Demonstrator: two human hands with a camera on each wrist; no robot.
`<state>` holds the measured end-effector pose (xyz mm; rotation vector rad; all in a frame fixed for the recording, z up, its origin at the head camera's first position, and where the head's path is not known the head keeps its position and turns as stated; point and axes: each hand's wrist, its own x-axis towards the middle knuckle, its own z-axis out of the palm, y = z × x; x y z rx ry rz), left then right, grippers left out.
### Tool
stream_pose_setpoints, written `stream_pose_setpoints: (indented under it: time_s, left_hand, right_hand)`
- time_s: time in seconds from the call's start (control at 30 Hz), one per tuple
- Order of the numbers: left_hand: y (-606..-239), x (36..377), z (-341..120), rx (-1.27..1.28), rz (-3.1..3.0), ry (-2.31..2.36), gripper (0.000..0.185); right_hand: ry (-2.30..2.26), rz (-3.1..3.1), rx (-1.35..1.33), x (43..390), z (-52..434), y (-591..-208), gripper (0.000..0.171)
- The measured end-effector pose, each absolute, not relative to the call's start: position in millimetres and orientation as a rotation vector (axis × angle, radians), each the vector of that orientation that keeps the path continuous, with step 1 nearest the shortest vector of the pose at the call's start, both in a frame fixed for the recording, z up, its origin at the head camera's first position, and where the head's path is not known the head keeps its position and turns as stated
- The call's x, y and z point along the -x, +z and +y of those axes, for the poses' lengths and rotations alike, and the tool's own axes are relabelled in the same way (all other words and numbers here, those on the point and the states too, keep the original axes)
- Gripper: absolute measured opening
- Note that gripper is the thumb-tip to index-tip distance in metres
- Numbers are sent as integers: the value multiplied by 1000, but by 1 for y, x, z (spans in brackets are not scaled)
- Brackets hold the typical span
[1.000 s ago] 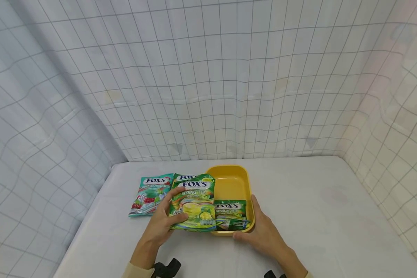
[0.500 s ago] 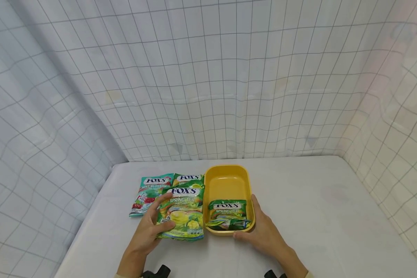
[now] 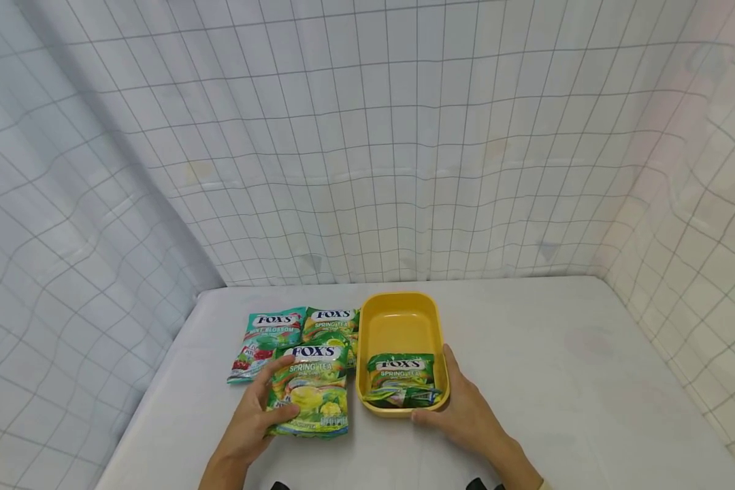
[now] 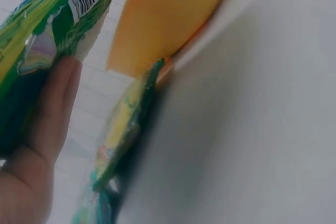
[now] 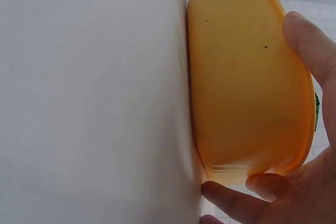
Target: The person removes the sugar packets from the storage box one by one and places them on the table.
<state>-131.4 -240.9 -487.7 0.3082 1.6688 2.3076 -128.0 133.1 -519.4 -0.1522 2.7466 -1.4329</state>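
a small screened-off booth, set up like a recording corner; whether inside a home, lab or office, cannot tell. grid-lined white back curtain behind the table, its lines wavy; similar left curtain and right curtain close off the sides. plain white tabletop between them. black wrist-worn gear at the lower edge, mostly cut off, suits a filming set-up.

Left hand: one, gripping, thumb set apart from the forefinger; left forearm slants inward. Right hand: one, gripping, thumb and fingers parted; right forearm likewise slants inward.
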Motion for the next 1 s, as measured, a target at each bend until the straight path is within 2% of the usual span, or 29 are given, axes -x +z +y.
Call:
stream_pose_setpoints:
  time_s: [0.17, 0.47, 1.0]
  left_hand:
    - [-498, 130, -238, -202, 1706, 2286, 82]
    - [-511, 129, -233, -167, 1740, 2259, 80]
    - [-520, 132, -220, 6, 1923, 2178, 87]
  right_hand:
    - [-1441, 2738, 154, 128, 133, -520, 137]
    - [-1440, 2733, 158, 128, 134, -521, 137]
    - [-1412, 2743, 133, 128, 133, -518, 137]
